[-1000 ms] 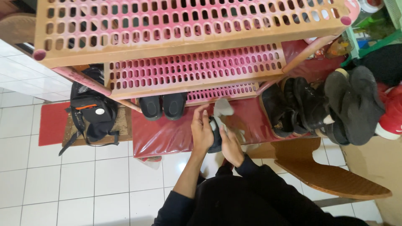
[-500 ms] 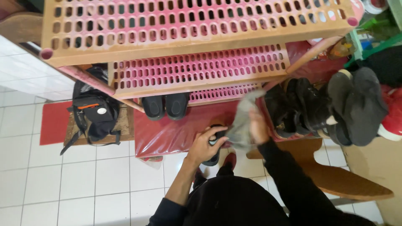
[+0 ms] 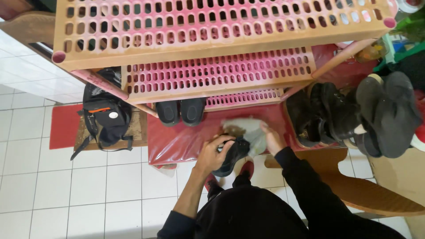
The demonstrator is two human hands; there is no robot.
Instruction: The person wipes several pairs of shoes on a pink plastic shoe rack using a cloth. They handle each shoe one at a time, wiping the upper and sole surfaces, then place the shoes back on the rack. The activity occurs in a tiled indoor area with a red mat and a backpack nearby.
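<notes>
The left hand gripped a black shoe over the edge of the red mat, fingers curled around it. The right hand pressed a grey cloth against the shoe (the cloth was blurred, its outline hard to make out). The pink rack hid most of a black pair beneath it.

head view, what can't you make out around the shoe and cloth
- Shoe: its near end is covered by the left hand, its far side by the cloth.
- Cloth: motion-blurred, edges unclear.
- Right hand: fingers blurred against the cloth.
- Black pair: heels hidden under the pink rack.
</notes>
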